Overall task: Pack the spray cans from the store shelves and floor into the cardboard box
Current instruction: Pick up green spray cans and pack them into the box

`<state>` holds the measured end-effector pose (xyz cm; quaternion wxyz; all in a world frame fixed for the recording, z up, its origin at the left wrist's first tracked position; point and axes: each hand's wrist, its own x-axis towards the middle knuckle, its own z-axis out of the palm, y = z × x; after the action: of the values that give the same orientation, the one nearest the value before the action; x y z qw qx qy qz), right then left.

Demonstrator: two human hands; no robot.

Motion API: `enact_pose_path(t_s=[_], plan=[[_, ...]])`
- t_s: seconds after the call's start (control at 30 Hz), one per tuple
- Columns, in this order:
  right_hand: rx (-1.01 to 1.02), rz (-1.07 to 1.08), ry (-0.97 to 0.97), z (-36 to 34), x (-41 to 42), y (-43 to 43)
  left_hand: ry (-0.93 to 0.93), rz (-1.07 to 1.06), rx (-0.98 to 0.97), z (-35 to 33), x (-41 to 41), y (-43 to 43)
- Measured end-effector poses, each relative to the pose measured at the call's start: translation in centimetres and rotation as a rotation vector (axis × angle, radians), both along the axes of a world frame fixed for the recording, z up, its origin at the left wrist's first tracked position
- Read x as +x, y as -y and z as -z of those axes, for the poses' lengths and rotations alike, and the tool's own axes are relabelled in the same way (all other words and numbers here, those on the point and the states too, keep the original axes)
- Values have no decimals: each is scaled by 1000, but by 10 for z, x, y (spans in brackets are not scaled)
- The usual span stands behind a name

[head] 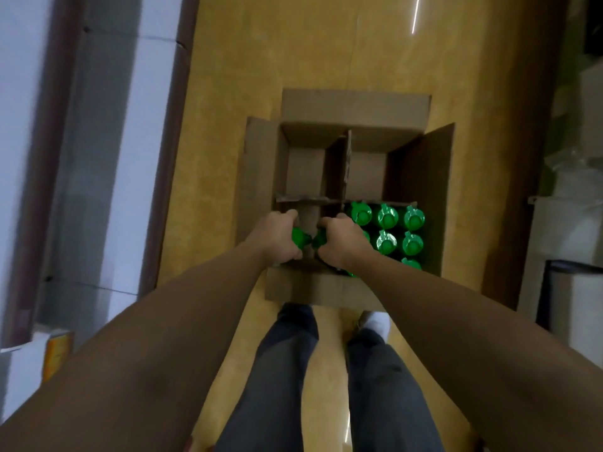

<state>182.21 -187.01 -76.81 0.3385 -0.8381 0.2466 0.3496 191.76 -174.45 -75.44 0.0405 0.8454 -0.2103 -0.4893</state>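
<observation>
The left hand [280, 238] grips one green-capped spray can [299, 239], the right hand [342, 241] a second green-capped can [320, 237], both inside the lower-left compartment of the divided brown cardboard box [352, 109] mid-frame; packed green-capped cans [386, 216] stand lower right.

In the cardboard box [355, 106] the two far compartments lie open from above, parted by a divider [348, 164]. Green-capped cans [388, 216] pack the near right compartment. The left hand [280, 238] and right hand [342, 239], with the two gripped cans [300, 238], crowd the near left.
</observation>
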Motion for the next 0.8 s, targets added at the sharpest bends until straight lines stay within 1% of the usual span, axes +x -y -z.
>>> enact_pose_path(t_s=[0.23, 0.37, 0.6, 0.8], plan=[[10, -3, -53, 94, -16, -20, -31, 32, 4, 103, -23, -17], [-7, -65, -84, 128, -26, -30, -46, 63, -3, 136, -36, -17], [1, -67, -117, 169, -41, -42, -85, 96, -14, 173, -55, -17], [-28, -76, -99, 177, -49, -49, -86, 0, 19, 192, -62, -28]])
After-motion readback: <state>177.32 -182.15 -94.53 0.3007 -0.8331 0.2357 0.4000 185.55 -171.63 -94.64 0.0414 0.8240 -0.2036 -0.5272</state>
